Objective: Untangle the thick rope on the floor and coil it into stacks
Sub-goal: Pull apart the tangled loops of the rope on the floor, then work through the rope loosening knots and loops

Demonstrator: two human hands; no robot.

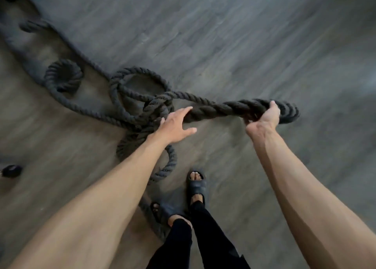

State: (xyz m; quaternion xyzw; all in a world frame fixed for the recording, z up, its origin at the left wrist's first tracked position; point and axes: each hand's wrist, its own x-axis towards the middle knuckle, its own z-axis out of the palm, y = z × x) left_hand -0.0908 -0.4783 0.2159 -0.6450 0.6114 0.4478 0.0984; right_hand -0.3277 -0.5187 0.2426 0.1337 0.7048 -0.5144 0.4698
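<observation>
A thick dark twisted rope [211,110] lies tangled on the grey wood floor [234,44], with loops at the centre and a long run trailing to the upper left. My right hand [264,118] grips a folded bend of the rope and holds it lifted off the floor at the right. My left hand [176,126] is spread with straight fingers; its fingertips reach the doubled rope just left of that bend. More rope curls under my left forearm and runs down past my feet.
My two feet in dark sandals [196,185] stand at the bottom centre, one beside a rope strand. A small dark object [11,170] lies on the floor at the left edge. A tight rope coil [64,75] sits at the left.
</observation>
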